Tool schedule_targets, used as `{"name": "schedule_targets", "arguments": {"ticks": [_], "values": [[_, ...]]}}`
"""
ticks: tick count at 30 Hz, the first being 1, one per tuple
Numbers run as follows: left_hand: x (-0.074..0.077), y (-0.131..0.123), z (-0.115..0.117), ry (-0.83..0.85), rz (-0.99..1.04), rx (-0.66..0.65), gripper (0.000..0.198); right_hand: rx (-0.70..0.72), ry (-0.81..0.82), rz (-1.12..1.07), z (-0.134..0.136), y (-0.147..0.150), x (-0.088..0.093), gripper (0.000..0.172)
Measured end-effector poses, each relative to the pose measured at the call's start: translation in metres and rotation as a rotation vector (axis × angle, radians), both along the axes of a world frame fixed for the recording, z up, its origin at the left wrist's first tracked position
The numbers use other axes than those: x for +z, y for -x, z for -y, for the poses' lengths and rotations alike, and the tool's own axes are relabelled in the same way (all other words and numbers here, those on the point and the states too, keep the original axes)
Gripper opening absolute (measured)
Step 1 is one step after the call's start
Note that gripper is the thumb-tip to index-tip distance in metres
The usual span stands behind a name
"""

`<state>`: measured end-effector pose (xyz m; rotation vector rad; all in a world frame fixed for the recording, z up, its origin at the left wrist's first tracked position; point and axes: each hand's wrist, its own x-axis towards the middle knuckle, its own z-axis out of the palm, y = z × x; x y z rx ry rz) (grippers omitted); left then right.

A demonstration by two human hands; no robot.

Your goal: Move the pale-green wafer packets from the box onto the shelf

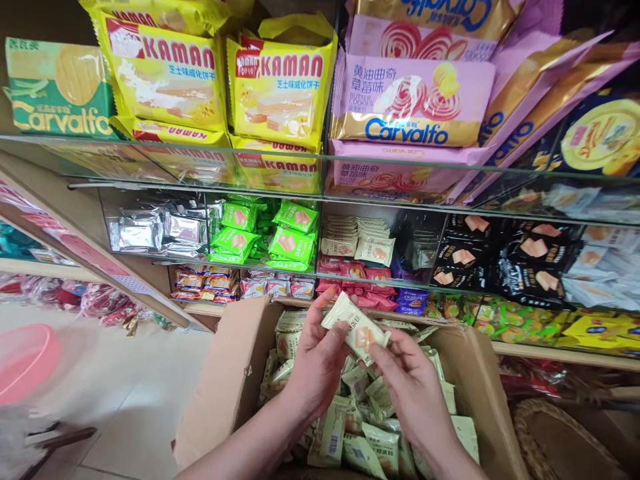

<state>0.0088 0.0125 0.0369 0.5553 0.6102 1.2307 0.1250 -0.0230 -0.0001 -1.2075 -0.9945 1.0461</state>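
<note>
Between my two hands is a small cream-coloured snack packet [361,333], printed with dark characters and a picture of a pale cake-like piece. My left hand [320,353] pinches its left end, thumb on the front. The fingers of my right hand [407,370] close on its lower right corner. Both hands are above an open cardboard box [227,373], which holds many loose packets [333,430] of the same kind. Similar cream packets [375,250] stand in stacked rows in a shelf compartment just beyond my hands.
Glass-fronted shelves [280,157] hold yellow wafer packs [280,87], pink cookie packs [410,100], green packets [293,243], silver packets [135,230] and black packets [537,250]. A pink basin [25,363] is on the tiled floor at left. A woven basket [560,440] stands at lower right.
</note>
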Motion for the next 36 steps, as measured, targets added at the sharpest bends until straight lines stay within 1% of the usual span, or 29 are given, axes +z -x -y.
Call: {"name": "schedule_targets", "arguments": {"ticks": [2,5,8,11,13,15,16,18,20,22,24,27,31,34,36], "values": [[-0.004,0.003,-0.002,-0.01,-0.068,0.003,0.037,0.059,0.061,-0.024,-0.004,-0.005,0.0,0.024],[-0.011,0.009,-0.005,0.023,-0.133,0.027,0.028,0.06,0.065,0.039,-0.004,-0.014,0.0,0.021],[-0.016,0.015,-0.006,0.064,-0.126,0.001,0.024,0.092,0.09,0.111,-0.002,-0.02,0.003,0.021],[-0.017,0.021,-0.007,0.086,-0.138,-0.02,0.016,0.163,0.125,0.255,-0.002,-0.025,0.012,0.021],[-0.017,0.026,-0.007,0.092,-0.147,0.015,0.012,0.208,0.126,0.394,-0.006,-0.03,0.024,0.021],[-0.017,0.031,-0.008,0.086,-0.164,0.068,0.011,0.21,0.097,0.538,-0.017,-0.039,0.04,0.022],[-0.018,0.033,-0.008,0.079,-0.185,0.077,0.012,0.186,0.069,0.602,-0.027,-0.045,0.048,0.023],[-0.021,0.036,-0.007,0.065,-0.252,0.054,0.015,0.091,0.004,0.694,-0.053,-0.056,0.062,0.024],[-0.027,0.038,-0.005,0.068,-0.32,-0.004,0.017,0.019,-0.039,0.718,-0.088,-0.065,0.068,0.023],[-0.035,0.038,-0.002,0.085,-0.373,-0.049,0.021,0.059,-0.018,0.718,-0.124,-0.068,0.065,0.02],[-0.044,0.037,0.001,0.097,-0.411,-0.077,0.025,0.144,0.031,0.756,-0.155,-0.063,0.055,0.016],[-0.053,0.036,0.003,0.089,-0.439,-0.109,0.029,0.232,0.064,0.812,-0.184,-0.047,0.038,0.01],[-0.061,0.036,0.004,0.107,-0.456,-0.143,0.033,0.233,0.079,0.87,-0.198,-0.031,0.027,0.012],[-0.066,0.034,0.005,0.112,-0.477,-0.188,0.034,0.206,0.096,0.923,-0.202,-0.03,0.024,0.017],[-0.069,0.032,0.006,0.086,-0.491,-0.22,0.034,0.19,0.113,0.946,-0.204,-0.031,0.023,0.021]]}}
